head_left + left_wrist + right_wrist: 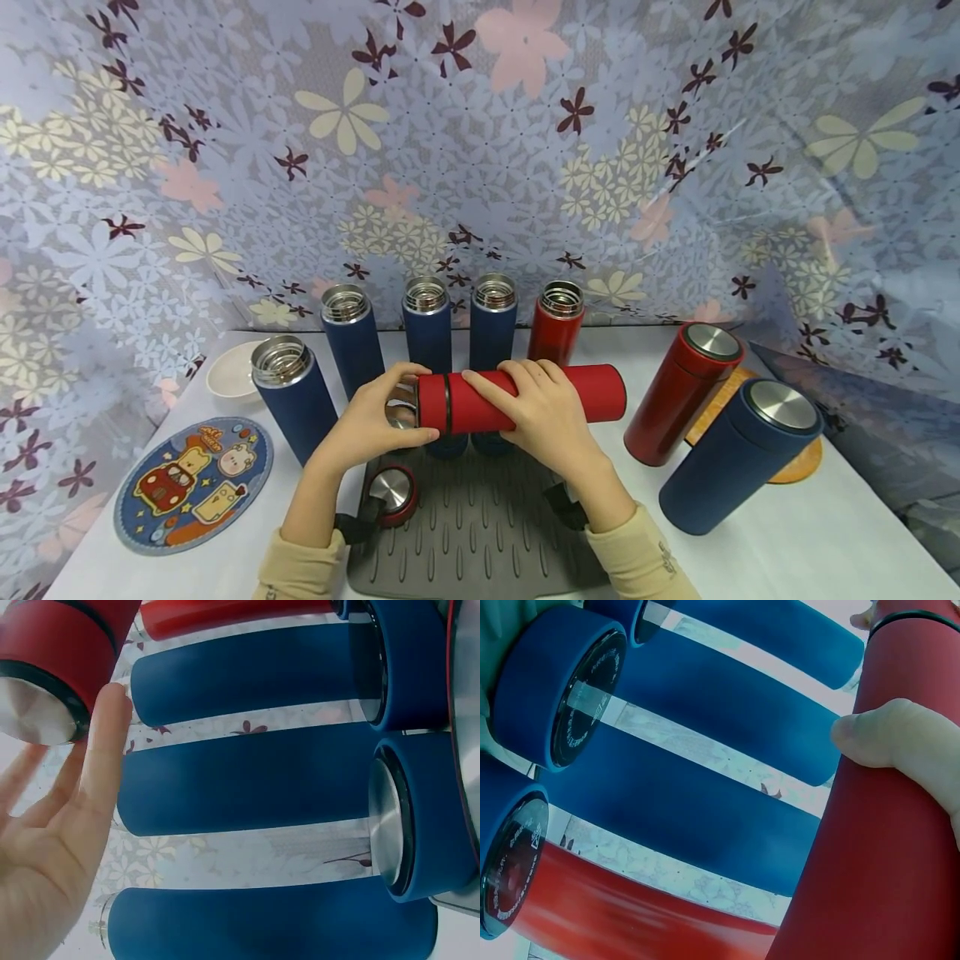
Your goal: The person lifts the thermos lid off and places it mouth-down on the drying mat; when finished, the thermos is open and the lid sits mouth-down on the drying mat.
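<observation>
A red thermos (600, 392) lies sideways in the air between both hands, its lid (432, 404) on the left end, with a dark ring at the seam. The right hand (551, 417) grips the body from above; in the right wrist view its thumb (900, 731) lies across the red side. At the lid end, the left hand (371, 421) holds the lid between thumb and fingers. The left wrist view shows the lid's steel top (34, 712) facing the palm. Below is a grey ridged mat (480, 533) with a loose red lid (393, 496).
Several lidless blue thermoses (352, 333) and a lidless red one (557, 321) stand behind. Blue lids (420, 817) sit before them. On the right stand a capped red thermos (678, 396) and a capped blue one (735, 458). At left are a round mat (195, 487) and white dish (232, 372).
</observation>
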`<state>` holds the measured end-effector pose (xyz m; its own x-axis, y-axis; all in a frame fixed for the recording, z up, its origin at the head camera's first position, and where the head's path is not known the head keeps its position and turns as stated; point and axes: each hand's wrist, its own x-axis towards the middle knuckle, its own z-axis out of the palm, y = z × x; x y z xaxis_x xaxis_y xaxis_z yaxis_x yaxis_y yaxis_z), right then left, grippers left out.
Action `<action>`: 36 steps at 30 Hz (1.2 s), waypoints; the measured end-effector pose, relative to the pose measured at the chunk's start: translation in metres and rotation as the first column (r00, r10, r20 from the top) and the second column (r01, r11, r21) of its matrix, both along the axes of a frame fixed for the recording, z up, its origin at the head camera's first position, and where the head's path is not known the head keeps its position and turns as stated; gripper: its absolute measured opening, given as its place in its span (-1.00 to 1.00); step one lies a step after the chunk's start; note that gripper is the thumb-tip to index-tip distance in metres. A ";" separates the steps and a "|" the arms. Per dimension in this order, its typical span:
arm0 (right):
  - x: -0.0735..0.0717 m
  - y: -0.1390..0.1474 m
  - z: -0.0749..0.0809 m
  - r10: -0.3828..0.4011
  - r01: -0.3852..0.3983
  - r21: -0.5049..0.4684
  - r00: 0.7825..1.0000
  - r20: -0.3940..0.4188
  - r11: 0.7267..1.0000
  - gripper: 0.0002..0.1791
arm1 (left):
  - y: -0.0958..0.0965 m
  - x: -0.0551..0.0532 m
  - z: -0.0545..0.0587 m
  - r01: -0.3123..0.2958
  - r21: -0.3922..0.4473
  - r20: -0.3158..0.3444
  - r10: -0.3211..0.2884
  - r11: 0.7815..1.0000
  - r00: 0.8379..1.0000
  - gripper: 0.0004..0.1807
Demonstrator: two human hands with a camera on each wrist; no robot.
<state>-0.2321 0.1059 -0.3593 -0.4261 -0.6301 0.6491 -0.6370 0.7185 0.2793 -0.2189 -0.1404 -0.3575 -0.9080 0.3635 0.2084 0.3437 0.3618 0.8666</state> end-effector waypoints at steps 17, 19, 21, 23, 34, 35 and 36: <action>-0.002 0.003 -0.001 0.004 -0.004 -0.010 1.000 -0.002 1.000 0.04 | 0.001 -0.001 -0.003 0.112 0.082 -0.127 -0.101 0.990 0.987 -0.24; -0.002 0.003 -0.001 0.004 -0.004 -0.008 1.000 0.002 1.000 0.05 | 0.001 -0.001 -0.002 0.091 0.072 -0.117 -0.083 0.993 0.990 -0.29; -0.002 0.003 -0.001 0.006 -0.006 -0.007 1.000 0.004 1.000 0.05 | 0.001 -0.001 -0.002 0.068 0.066 -0.079 -0.062 0.996 0.995 -0.33; -0.001 0.003 0.000 0.012 -0.012 -0.008 1.000 0.001 1.000 0.06 | 0.001 -0.001 -0.001 0.046 0.062 -0.030 -0.044 0.997 0.999 -0.36; 0.002 0.002 0.001 0.001 -0.001 -0.001 1.000 0.006 1.000 0.04 | 0.002 0.000 0.001 -0.005 -0.008 0.049 0.006 1.000 0.999 -0.46; 0.002 0.002 0.001 -0.001 0.001 -0.003 1.000 0.005 1.000 0.04 | 0.002 0.000 0.000 0.014 0.004 0.038 -0.014 1.000 0.999 -0.39; 0.001 0.003 0.001 -0.001 0.001 -0.004 1.000 0.005 1.000 0.04 | 0.002 0.000 0.000 0.043 0.023 0.019 -0.043 0.999 0.999 -0.30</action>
<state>-0.2306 0.1086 -0.3584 -0.4299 -0.6269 0.6498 -0.6374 0.7204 0.2734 -0.2186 -0.1387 -0.3574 -0.8957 0.3978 0.1989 0.3411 0.3275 0.8811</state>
